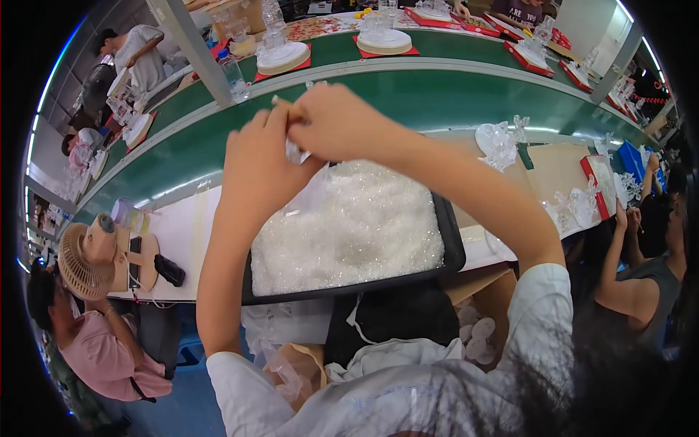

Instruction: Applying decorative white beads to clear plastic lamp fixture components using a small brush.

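Observation:
Both my hands meet above the far left part of a black tray (453,240) filled with white, glittering granules (357,226). My left hand (266,149) is closed around a clear, glassy piece (294,153), mostly hidden by the fingers. My right hand (338,124) is closed in a pinch on a thin, pale stick (279,103), whose end sticks out over the left fingers. The fingers of the two hands overlap, so where the stick meets the clear piece cannot be seen.
A green conveyor (437,102) runs beyond the tray, with white round stands (282,58) on red sheets. At left are a beige fan (84,255) and a black object (169,269). Clear figures (499,146) lie at right. Co-workers sit on both sides.

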Demonstrator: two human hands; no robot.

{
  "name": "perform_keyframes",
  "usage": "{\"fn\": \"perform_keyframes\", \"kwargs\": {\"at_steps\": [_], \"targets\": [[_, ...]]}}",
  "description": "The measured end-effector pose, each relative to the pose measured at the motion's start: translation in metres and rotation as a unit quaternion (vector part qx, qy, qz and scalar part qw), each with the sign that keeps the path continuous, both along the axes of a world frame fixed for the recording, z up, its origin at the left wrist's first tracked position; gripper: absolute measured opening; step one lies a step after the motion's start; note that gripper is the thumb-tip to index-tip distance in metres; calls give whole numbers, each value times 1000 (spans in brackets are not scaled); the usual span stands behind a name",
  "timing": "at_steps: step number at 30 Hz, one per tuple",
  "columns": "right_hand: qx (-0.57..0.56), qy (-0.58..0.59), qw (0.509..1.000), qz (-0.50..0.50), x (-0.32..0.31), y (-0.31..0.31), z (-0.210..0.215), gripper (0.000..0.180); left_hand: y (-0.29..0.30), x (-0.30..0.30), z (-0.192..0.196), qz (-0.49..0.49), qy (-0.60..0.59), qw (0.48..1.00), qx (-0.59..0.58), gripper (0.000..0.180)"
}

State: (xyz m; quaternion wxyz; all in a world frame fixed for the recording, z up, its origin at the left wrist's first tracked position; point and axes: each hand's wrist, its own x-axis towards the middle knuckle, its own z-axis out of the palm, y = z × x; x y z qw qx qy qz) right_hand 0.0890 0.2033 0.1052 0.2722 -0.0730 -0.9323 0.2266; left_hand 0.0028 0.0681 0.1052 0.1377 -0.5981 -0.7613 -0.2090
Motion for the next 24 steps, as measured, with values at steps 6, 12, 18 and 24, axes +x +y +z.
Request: {"fn": "perform_keyframes", "kwargs": {"at_steps": [6, 12, 18, 24], "targets": [[-232, -71, 966, 83, 14, -47, -30, 28, -50, -4, -34, -47, -186, 981, 23, 29], [-152, 40, 987, -17, 76, -41, -33, 18, -70, 2, -38, 35, -165, 984, -52, 21], [-147, 73, 984, -66, 113, -33, -75, 18, -74, -3, -49, 26, -138, 989, -38, 16], [-27, 40, 979, -200, 134, -42, -85, 16, -76, -22, -52, 28, -163, 985, -55, 14]]}}
